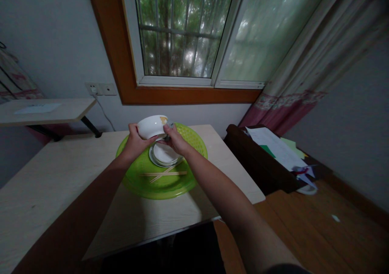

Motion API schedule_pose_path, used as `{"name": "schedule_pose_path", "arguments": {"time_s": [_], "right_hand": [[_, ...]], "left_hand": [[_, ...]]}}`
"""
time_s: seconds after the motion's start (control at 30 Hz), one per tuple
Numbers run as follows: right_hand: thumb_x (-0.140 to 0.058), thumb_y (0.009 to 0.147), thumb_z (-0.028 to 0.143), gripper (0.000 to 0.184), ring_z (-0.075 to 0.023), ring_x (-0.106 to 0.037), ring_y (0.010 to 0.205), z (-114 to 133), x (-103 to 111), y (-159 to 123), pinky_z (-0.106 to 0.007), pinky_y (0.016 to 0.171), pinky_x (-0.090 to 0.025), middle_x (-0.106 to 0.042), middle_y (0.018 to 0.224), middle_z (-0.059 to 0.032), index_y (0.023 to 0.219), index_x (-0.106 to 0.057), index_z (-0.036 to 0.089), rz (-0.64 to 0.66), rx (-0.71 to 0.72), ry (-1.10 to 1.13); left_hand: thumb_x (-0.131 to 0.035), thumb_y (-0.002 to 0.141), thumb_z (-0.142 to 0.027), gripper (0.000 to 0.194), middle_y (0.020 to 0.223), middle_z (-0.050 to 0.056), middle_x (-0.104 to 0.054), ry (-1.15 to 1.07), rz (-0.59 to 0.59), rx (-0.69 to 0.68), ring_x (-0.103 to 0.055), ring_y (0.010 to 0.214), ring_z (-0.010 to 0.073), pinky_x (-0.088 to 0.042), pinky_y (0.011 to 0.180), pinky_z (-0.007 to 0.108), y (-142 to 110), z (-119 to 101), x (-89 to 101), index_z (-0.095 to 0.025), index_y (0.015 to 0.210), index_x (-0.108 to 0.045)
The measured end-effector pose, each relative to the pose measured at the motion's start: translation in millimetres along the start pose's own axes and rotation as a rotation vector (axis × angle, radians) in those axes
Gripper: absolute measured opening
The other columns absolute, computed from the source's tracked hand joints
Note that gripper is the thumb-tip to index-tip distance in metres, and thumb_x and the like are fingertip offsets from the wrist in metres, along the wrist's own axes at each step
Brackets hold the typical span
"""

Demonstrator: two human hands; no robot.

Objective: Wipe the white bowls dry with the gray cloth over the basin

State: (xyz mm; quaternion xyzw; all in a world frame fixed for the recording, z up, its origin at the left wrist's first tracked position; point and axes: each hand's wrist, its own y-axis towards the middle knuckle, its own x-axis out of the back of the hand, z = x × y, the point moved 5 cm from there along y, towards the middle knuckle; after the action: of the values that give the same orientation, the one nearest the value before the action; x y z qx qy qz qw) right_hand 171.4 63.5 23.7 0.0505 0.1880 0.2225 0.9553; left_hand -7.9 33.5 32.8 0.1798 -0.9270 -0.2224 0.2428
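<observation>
Above the green tray, a white bowl (149, 127) with a yellow-orange mark near its rim is tilted on its side between both hands. My left hand (135, 140) grips its left and lower side, thumb along the underside. My right hand (174, 138) is closed at the bowl's right side. A small greyish patch of material shows beside the right fingers, too little to name. Below the bowl, a stack of small white plates (165, 153) sits on the round green tray (164, 192). Several wooden chopsticks (167, 173) lie crossed in front of the plates.
The tray stands on a pale wooden table (73, 173). A raised shelf (69, 108) is at the left, a wall socket (101, 89) behind it. A barred window (182, 31) is ahead. To the right, a dark brown piece of furniture (252, 164) bears papers (273, 144).
</observation>
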Motion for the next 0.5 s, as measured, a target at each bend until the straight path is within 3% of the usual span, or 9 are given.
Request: {"name": "schedule_pose_path", "arguments": {"time_s": [0.2,0.37,0.5], "right_hand": [[-0.076,0.081,0.057,0.075,-0.0209,-0.059,0.126,10.1,-0.8,-4.4,-0.041,0.102,-0.059,-0.055,0.143,-0.0012,0.145,-0.041,0.040,-0.059,0.089,-0.106],[-0.074,0.081,0.059,0.079,-0.0229,-0.056,0.130,19.2,-1.7,-6.4,-0.044,0.118,-0.043,-0.058,0.141,-0.0054,0.148,-0.043,0.030,-0.091,0.208,-0.324],[-0.070,0.085,0.061,0.081,-0.0248,-0.054,0.135,19.1,-0.4,-5.2,-0.042,0.122,-0.037,-0.055,0.148,-0.0110,0.150,-0.042,0.023,-0.099,0.278,-0.465]], "left_hand": [[-0.086,0.060,-0.055,0.083,0.122,0.010,-0.057,0.046,0.002,-0.126,-0.065,0.112,0.0278,-0.055,0.091,0.041,-0.1,-0.8,-3.8,-0.026,0.121,-0.037],[-0.086,0.063,-0.042,0.076,0.123,0.011,-0.054,0.149,-0.028,-0.313,-0.060,0.120,0.0294,-0.050,0.105,0.046,-1.6,-11.3,-1.5,-0.025,0.123,-0.043],[-0.085,0.064,-0.036,0.067,0.122,0.010,-0.053,0.211,0.000,-0.320,-0.059,0.117,0.0286,-0.050,0.103,0.045,-2.4,-14.1,-0.9,-0.024,0.118,-0.047]]}}
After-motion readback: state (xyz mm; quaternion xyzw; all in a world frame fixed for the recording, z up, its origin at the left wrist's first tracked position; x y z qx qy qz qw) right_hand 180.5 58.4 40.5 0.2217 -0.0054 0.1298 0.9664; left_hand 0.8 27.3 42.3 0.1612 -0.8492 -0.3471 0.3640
